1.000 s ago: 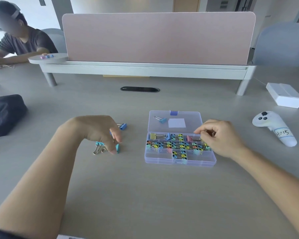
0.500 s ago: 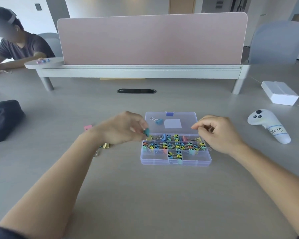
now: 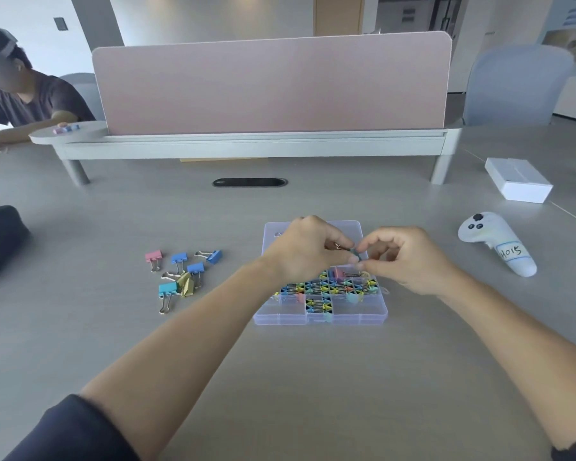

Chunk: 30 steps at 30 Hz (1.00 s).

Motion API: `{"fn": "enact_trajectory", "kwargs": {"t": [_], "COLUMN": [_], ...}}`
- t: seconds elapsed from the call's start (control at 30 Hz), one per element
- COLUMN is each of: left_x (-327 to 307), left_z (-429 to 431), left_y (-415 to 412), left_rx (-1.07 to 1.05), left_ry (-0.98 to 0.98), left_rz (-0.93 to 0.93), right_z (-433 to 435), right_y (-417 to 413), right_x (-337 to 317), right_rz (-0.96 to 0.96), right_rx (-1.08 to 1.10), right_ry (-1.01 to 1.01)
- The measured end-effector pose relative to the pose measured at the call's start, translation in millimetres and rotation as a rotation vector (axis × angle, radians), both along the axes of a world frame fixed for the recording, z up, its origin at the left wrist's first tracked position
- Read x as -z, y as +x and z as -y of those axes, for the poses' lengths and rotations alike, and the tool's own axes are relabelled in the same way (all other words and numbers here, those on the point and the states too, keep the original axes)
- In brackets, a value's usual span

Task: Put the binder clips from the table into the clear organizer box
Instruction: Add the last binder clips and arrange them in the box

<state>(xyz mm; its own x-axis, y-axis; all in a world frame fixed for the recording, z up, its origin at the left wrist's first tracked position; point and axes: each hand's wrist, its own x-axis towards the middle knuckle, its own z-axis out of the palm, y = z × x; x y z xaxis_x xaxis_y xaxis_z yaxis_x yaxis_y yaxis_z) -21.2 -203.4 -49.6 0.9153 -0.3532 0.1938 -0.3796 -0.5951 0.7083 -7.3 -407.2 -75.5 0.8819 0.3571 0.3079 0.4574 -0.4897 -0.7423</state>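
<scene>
Head view: clear plastic organizer box mostly full. Left hand and right hand, grips both pinching one small teal binder clip above it. Loose coloured binder clips wait on grey surface, to the left.

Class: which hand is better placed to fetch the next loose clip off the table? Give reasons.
Probably left. The loose binder clips lie left of the organizer box, nearer the left hand; the right hand would have to cross the box.

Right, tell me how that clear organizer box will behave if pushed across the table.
The clear organizer box looks like thin plastic, so probably light and apt to slide on the smooth table. Its open lid may flap.
</scene>
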Motion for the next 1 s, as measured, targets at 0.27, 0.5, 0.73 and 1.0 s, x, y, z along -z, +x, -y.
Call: {"fn": "enact_trajectory", "kwargs": {"t": [0.27,0.5,0.73,1.0], "left_x": [16,23,33,30], "left_z": [1,-16,-19,-21], "left_y": [-3,1,7,-3], "left_rx": [0.084,0.128,0.168,0.267], "left_ry": [0.01,0.231,0.266,0.301], "left_rz": [-0.002,0.303,0.415,0.55], "right_z": [4,8,9,9], "right_y": [3,9,10,1], "right_x": [3,5,4,-2], "right_rz": [-0.059,-0.078,-0.088,-0.004], "right_rx": [-0.041,-0.088,-0.118,-0.095], "right_ry": [-0.046,-0.07,-0.145,-0.297]}}
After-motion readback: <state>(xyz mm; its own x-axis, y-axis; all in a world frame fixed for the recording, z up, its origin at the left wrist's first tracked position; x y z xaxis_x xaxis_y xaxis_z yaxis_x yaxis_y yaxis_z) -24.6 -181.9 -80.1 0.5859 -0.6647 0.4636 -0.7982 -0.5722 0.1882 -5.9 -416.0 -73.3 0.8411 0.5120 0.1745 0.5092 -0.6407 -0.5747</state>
